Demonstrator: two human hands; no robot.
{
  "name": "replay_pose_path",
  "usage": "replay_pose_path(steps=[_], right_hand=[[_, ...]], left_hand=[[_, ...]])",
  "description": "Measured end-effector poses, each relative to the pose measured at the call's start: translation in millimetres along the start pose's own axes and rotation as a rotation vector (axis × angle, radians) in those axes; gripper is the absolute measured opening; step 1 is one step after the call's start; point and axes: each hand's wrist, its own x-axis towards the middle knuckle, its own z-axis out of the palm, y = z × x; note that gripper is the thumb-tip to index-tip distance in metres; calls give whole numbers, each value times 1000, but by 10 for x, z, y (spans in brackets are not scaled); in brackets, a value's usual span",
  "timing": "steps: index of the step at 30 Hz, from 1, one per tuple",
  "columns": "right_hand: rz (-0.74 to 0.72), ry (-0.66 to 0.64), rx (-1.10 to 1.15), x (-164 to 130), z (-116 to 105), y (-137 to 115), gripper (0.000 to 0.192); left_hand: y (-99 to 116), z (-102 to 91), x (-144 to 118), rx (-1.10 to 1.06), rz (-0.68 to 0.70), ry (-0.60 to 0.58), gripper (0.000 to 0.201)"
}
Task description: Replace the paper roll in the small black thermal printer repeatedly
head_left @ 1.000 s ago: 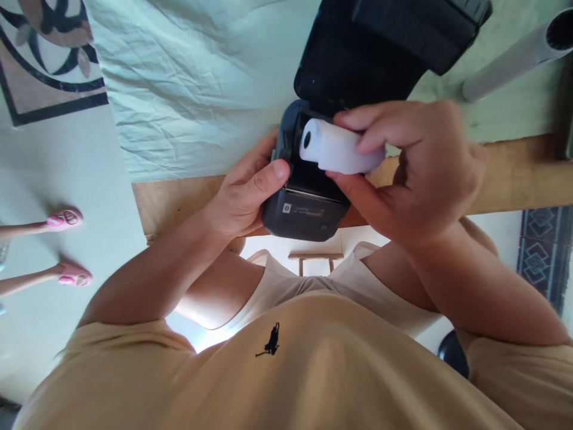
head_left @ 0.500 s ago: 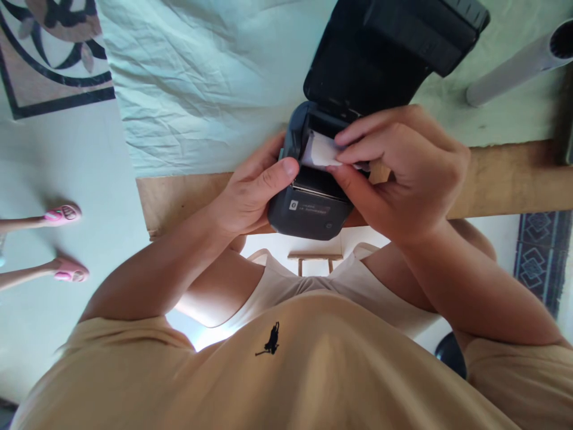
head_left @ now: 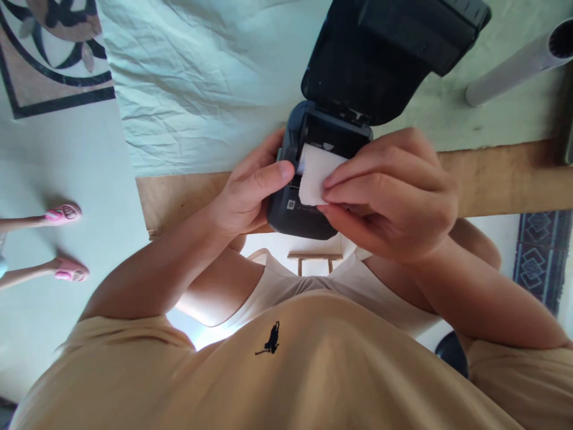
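A small black receipt printer point(head_left: 304, 221) is held near the table's front edge, its lid point(head_left: 362, 65) swung up and away from me. My left hand point(head_left: 253, 191) grips the printer's left side, thumb on the top edge. Between the thumb and fingers of my right hand point(head_left: 394, 191) is the loose end of white receipt paper point(head_left: 317, 173). The strip comes out of the printer's compartment and lies over its front edge, covering part of the front label. Any paper roll inside is mostly hidden by the strip and my fingers.
A pale green cloth point(head_left: 201, 89) covers the table, whose wooden edge point(head_left: 514, 179) shows in front. A white tube point(head_left: 514, 65) lies at the right. Another person's feet in pink sandals point(head_left: 67, 212) are on the floor at left. A stool point(head_left: 314, 257) shows below.
My right hand has drawn the paper end toward me, out of the compartment and over the printer's front edge. My left hand keeps its hold on the printer.
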Motion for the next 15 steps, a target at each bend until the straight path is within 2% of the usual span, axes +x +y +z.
replay_pose_path(steps=[3, 4, 5, 7, 9, 11, 15], right_hand=[[-43, -3, -23, -37, 32, -2, 12], [-50, -6, -25, -46, 47, -2, 12], [-61, -4, -19, -51, 58, 0, 13], [-77, -6, 9, -54, 60, 11, 16], [-90, 1, 24, -51, 16, 40, 18], [-14, -17, -4, -47, -80, 89, 19], [249, -103, -27, -38, -313, 245, 25]], left_hand=[[-1, -6, 4, -1, 14, -5, 64], [-1, -5, 1, 16, -47, 3, 72], [0, -2, -2, 27, 19, 12, 69], [0, 2, -9, 76, 24, 71, 63], [2, -5, -11, 97, 48, 69, 63], [10, -27, -4, 110, 46, 53, 68], [28, -87, 15, 159, -13, 74, 78]])
